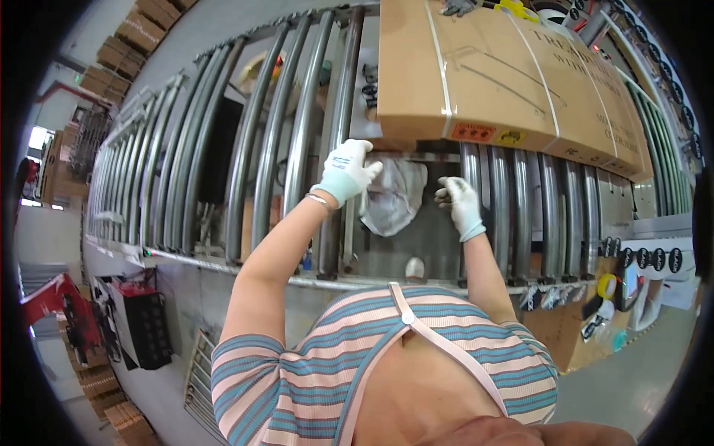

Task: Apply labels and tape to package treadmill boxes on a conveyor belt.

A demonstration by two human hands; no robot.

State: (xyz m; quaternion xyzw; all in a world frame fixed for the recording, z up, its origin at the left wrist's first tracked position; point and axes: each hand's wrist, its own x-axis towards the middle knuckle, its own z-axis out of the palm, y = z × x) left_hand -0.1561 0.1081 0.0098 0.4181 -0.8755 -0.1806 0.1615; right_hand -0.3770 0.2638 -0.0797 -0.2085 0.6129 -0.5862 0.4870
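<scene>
My left hand (346, 169), in a white glove, lies over a grey metal roller (336, 104) at the left side of a gap in the conveyor. Its thumb stands apart from the fingers and nothing shows between them. Across the gap my right hand (462, 206), also gloved, hovers left of the right-hand rollers (500, 215), fingers loosely bent and apart, with nothing visible in them. Between the hands, a whitish see-through plastic bag (396, 199) shows in the gap. Beyond my hands a large strapped cardboard box (513, 82) rests on the conveyor.
More rollers (216, 141) stretch away to the left, above a metal side rail (201, 262). At the right stand a tape roll (606, 286) and a handheld device (631, 282). A grey glove (457, 7) lies on the box. A black-and-red machine (137, 320) stands lower left.
</scene>
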